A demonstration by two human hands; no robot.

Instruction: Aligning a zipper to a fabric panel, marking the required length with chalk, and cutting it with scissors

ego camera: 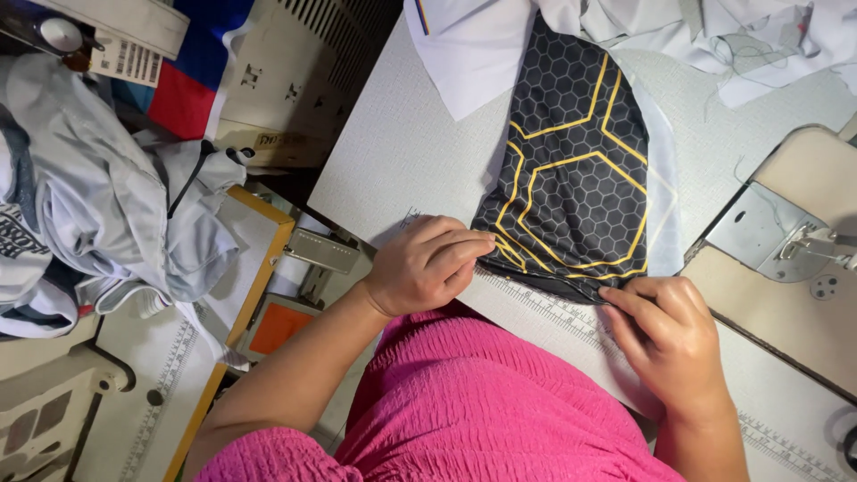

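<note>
1. Here, the black fabric piece (571,178), printed with a grey honeycomb pattern and yellow lines, lies flat on the white sewing table (402,152), its near edge at the table's front along the printed ruler strip (562,312).
2. Its long axis runs away from the person, from that near edge up toward the white cloth pieces (643,36) at the far side; both hands meet it at the near end only.
3. The left hand (424,263) sits at the piece's near-left corner, fingers curled and pinched shut on the edge there.
4. The right hand (669,335) is at the near-right corner, fingertips pressed together on the hem; whether they grip the cloth or merely press it down is hard to tell from this angle.
5. The fabric lies forward of both sets of fingers, and the two hands are about equally close, one per corner, with the hem stretched between them.
6. The sewing machine's metal plate (768,236) lies to the right, just beyond the right hand and apart from the cloth.
7. A heap of grey garments (98,205) rests well off to the left.
</note>
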